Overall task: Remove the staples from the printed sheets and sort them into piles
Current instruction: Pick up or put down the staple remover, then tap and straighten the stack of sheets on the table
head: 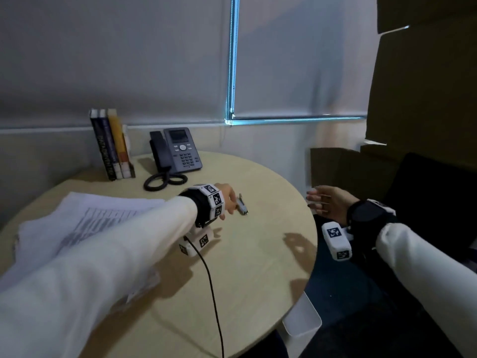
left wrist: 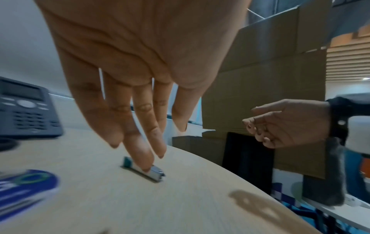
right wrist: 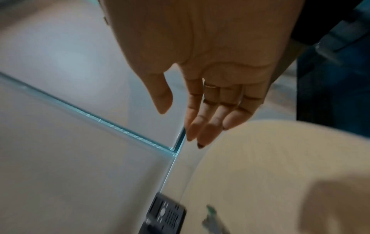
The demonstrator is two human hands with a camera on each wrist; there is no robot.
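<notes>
The left hand is reaching across the round table, fingers straight, one fingertip touching the staple remover lying flat there. The right hand is hovering off the table's edge, fingers relaxed, holding nothing. The printed sheets are lying under the left sleeve.

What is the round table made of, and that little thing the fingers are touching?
The table looks like pale wood or a wood-look laminate: faint straight grain, smooth matt top. The small staple remover under the left hand seems to be shiny grey metal with a greenish end, perhaps plastic; blur leaves that unsure.
</notes>
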